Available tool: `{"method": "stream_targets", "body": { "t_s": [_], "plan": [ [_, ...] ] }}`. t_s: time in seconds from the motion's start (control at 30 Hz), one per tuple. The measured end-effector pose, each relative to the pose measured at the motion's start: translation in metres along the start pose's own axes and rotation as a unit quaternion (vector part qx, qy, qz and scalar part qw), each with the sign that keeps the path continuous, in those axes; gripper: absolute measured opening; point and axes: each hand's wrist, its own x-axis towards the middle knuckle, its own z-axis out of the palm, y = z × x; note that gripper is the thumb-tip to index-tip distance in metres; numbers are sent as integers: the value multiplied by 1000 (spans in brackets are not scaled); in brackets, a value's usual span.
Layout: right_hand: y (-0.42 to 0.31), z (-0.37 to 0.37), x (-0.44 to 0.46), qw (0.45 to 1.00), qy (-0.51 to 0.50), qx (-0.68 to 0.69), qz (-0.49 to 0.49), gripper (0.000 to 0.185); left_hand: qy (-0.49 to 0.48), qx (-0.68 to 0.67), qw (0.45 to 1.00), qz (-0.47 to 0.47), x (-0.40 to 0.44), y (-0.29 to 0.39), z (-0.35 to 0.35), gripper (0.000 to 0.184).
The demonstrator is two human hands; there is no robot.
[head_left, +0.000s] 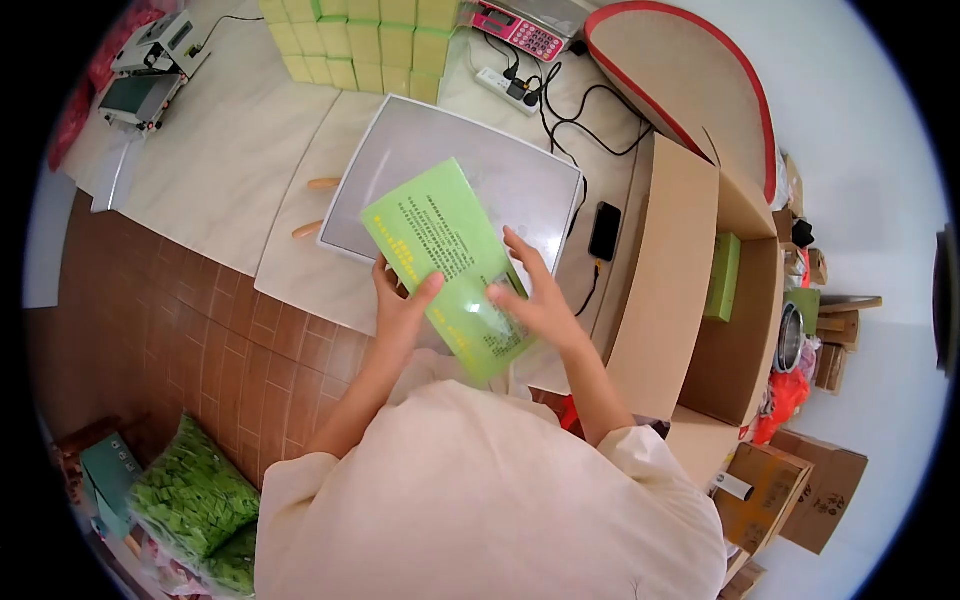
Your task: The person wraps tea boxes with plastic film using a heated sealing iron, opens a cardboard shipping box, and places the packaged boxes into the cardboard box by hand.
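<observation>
Between my two hands is a light green box [440, 255] with printed text on the face turned up, tilted above the table edge. My left hand [402, 312] grips its left long side, thumb on the printed face. On the opposite side my right hand [535, 300] holds it, thumb lying over the face and fingers along the edge. Under the far part of the box lies a grey-topped, white-rimmed flat panel [465, 135] on the table. Two wooden handles [308, 229] stick out at the panel's left side.
Stacked green boxes [365, 45] stand at the back. An open carton [740, 330] with a green box inside is on the right. A phone [605, 231], power strip [507, 89], cables and pink scale [520, 32] lie nearby. A bag of green packets [195, 490] sits lower left.
</observation>
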Motion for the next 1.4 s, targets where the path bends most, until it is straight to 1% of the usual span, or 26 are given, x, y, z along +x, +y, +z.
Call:
{"method": "stream_targets", "body": {
  "t_s": [0.03,0.07,0.1,0.13,0.2,0.27,0.3,0.37,0.4,0.47,0.53,0.57,0.6,0.67,0.7,0.77,0.9,0.93,1.0,1.07,1.13,1.2,1.3,1.4],
  "plan": [
    [-3,7,-2,993,17,-99,-56,106,22,-9,1000,11,1,-1,3,93],
    [-13,17,-5,994,19,-97,-56,106,21,-6,1000,11,2,-1,8,93],
    [-26,26,-9,975,46,-207,-69,110,44,-3,999,20,2,-2,14,94],
    [-34,34,-10,943,73,-316,-80,115,65,0,997,29,3,-3,17,94],
    [-29,38,-5,950,98,-286,-80,118,62,6,997,38,7,-8,21,94],
    [-30,33,0,948,119,-278,-99,112,59,13,997,46,12,-13,25,94],
    [-31,30,1,948,123,-277,-94,112,49,6,998,37,14,-15,26,94],
    [-30,22,1,942,103,-305,-94,102,34,0,999,23,17,-20,25,94],
    [-26,18,1,943,106,-305,-87,102,30,12,999,10,18,-23,23,91],
    [-13,12,-1,944,98,-303,-89,93,21,29,999,-12,21,-25,11,88],
    [6,7,-8,942,89,-314,-84,91,122,173,977,-15,29,-24,-19,79],
    [16,6,-10,937,76,-329,-87,90,144,162,976,24,34,-28,-38,73],
    [26,5,-13,938,79,-331,-70,90,163,148,973,61,39,-33,-55,69],
    [44,7,-17,934,58,-342,-83,89,190,148,969,63,37,-22,-76,60],
    [46,7,-14,935,57,-343,-67,89,181,150,971,50,33,-17,-79,60],
    [47,11,2,933,58,-346,-75,89,222,179,957,41,25,-8,-86,51],
    [41,18,61,923,87,-366,-81,86,237,163,958,7,21,-19,-109,49],
    [42,20,78,924,83,-363,-88,86,244,163,956,9,21,-22,-113,49],
    [44,27,117,908,119,-389,-97,85,237,134,962,6,19,-22,-115,47],
    [48,31,156,911,101,-382,-117,88,259,114,959,8,14,-13,-115,47],
    [43,36,191,902,126,-399,-109,87,258,111,960,-1,10,-10,-122,47],
    [41,42,217,902,122,-397,-120,85,278,103,955,13,6,-9,-132,46],
    [38,47,229,887,155,-417,-122,81,296,91,950,28,-4,-2,-136,45],
    [35,50,208,893,151,-410,-107,83,283,102,953,28,-9,4,-130,42]
  ]
}}
